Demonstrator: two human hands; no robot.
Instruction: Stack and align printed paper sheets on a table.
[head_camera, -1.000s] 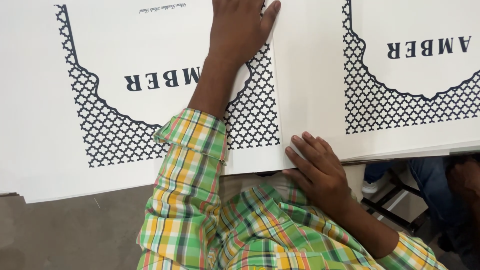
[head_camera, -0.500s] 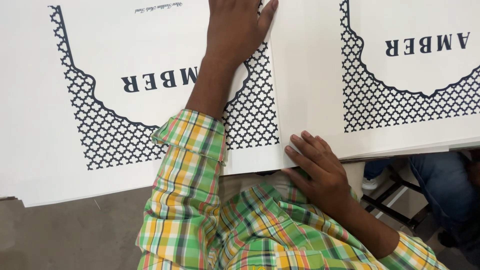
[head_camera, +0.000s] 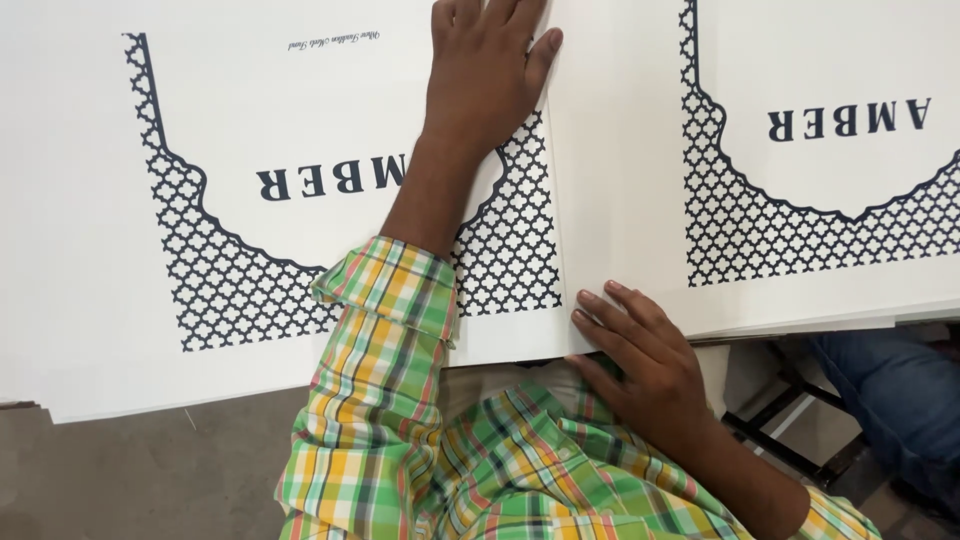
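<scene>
On the table, I am pressing my left hand (head_camera: 490, 70) flat and spread on the left sheet (head_camera: 300, 120), while my right hand (head_camera: 650, 365), fingers together, is gripping its near edge; it looks thin, light, bendy, best handled there.

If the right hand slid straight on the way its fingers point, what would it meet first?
The right hand points up-left along the near edge of the printed white sheets. It would probably first reach the plaid sleeve cuff of the left arm lying across them.
</scene>
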